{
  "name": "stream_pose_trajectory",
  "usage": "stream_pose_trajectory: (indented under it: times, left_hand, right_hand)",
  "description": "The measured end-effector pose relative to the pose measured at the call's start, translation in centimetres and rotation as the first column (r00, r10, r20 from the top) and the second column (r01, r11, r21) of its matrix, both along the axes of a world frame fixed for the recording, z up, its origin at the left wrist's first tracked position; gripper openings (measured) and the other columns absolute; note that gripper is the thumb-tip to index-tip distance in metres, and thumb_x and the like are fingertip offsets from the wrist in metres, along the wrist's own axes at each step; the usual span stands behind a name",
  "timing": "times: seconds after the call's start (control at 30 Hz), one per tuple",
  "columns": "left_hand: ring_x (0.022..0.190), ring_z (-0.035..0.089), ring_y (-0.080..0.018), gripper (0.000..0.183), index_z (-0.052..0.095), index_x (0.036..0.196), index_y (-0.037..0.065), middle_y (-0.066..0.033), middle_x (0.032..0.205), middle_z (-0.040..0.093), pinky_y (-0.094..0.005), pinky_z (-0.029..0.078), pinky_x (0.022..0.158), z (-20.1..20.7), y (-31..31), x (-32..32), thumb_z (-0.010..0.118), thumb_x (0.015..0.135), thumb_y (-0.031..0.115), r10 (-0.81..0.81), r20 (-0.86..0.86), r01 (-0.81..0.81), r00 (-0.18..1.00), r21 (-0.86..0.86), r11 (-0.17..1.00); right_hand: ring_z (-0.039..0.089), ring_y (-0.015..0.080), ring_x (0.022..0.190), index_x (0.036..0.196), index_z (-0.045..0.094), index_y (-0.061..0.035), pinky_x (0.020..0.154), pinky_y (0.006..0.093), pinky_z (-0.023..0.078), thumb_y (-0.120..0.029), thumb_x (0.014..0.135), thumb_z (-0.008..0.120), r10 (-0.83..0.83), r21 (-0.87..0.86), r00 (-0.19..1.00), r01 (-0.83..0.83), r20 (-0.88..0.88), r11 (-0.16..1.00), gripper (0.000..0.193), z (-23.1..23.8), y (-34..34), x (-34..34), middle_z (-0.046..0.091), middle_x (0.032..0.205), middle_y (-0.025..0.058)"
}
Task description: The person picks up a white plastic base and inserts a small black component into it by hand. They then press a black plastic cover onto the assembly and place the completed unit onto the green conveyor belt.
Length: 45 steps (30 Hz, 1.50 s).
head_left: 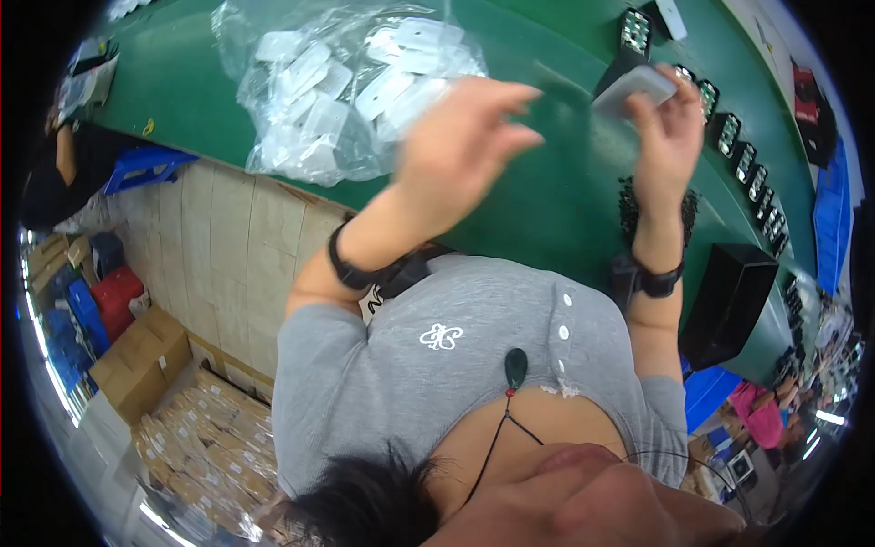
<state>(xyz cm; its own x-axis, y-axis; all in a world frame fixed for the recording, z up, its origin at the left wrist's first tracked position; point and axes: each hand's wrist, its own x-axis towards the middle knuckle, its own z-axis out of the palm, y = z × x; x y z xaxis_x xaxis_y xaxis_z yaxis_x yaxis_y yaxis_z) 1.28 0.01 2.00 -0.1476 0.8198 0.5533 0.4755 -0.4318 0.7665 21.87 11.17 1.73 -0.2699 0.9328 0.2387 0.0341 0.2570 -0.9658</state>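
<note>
My right hand grips a translucent white plastic cover with rounded corners, thumb on its near face. A dark block-shaped thing shows partly behind the cover. My left hand is smeared by motion, its thumb and fingers apart with nothing seen between them. It hangs at the right edge of a clear plastic bag on the green table. Several white plastic covers like the held one lie in the bag.
Several black housings with circuit boards stand in a row along the right. Small black parts lie in a heap beside my right wrist. A tall black box stands nearer. Cardboard boxes and a blue stool are at the left.
</note>
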Motion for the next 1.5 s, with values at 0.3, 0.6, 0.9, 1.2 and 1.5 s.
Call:
stream_pose_trajectory:
  times: [0.3, 0.6, 0.9, 1.2, 1.5]
  left_hand:
    - [0.101, 0.056, -0.0327, 0.032, 0.063, 0.114, 0.004, -0.0121, 0.108, 0.062, -0.042, 0.047, 0.085, -5.2, 2.7, -11.0, 0.064, 0.089, 0.024, 0.293, -0.618, -0.506, 0.73, -0.201, 0.839]
    - [0.088, 0.055, -0.0311, 0.047, 0.058, 0.116, -0.001, -0.0155, 0.094, 0.059, -0.0401, 0.047, 0.079, -5.2, 5.3, -11.2, 0.076, 0.08, 0.023, 0.154, -0.503, -0.436, 0.85, -0.51, 0.741]
    - [0.075, 0.053, -0.0107, 0.045, 0.05, 0.12, -0.002, -0.0064, 0.092, 0.057, -0.0231, 0.046, 0.067, -4.1, 2.3, -10.5, 0.073, 0.081, 0.002, 0.351, 0.011, -0.315, 0.936, -0.414, 0.854]
    - [0.07, 0.058, -0.01, 0.043, 0.049, 0.129, 0.003, -0.0074, 0.093, 0.059, -0.0194, 0.043, 0.055, 0.9, -2.1, -2.7, 0.059, 0.088, -0.007, -0.063, 0.461, 0.282, 0.885, -0.424, 0.861]
    - [0.065, 0.058, -0.0085, 0.021, 0.063, 0.107, 0.002, -0.0036, 0.089, 0.056, -0.0215, 0.044, 0.053, -3.9, -0.1, 4.1, 0.056, 0.089, -0.006, -0.268, 0.472, 0.49, 0.84, -0.448, 0.748]
  right_hand:
    - [0.061, 0.0139, 0.085, 0.107, 0.065, 0.0024, 0.077, 0.0278, 0.049, -0.011, 0.087, 0.066, -0.353, 0.307, 0.782, 0.217, 0.513, 0.927, 0.024, -2.5, 22.1, 11.0, 0.067, 0.094, 0.0069]
    - [0.061, 0.0131, 0.075, 0.102, 0.069, -0.0008, 0.067, 0.0308, 0.05, -0.027, 0.083, 0.074, -0.109, -0.028, 0.615, 0.208, 0.781, 0.978, 0.033, -6.0, 28.7, 16.1, 0.07, 0.089, 0.0053]
    - [0.062, 0.0167, 0.079, 0.099, 0.067, -0.0018, 0.072, 0.0292, 0.049, -0.016, 0.086, 0.069, -0.331, 0.309, 0.705, 0.166, 0.627, 0.937, 0.02, -1.1, 13.0, 10.0, 0.066, 0.089, 0.0087]
    - [0.06, 0.0172, 0.073, 0.087, 0.068, -0.0041, 0.066, 0.0292, 0.049, -0.011, 0.08, 0.072, -0.224, 0.252, 0.524, 0.019, 0.822, 0.968, 0.011, -2.4, -0.5, 9.9, 0.062, 0.081, 0.0047]
    - [0.06, 0.0216, 0.073, 0.086, 0.064, -0.0052, 0.063, 0.032, 0.046, -0.012, 0.08, 0.072, -0.486, 0.556, 0.513, 0.019, 0.708, 0.831, 0.012, -4.4, -2.2, 8.5, 0.061, 0.081, 0.0055]
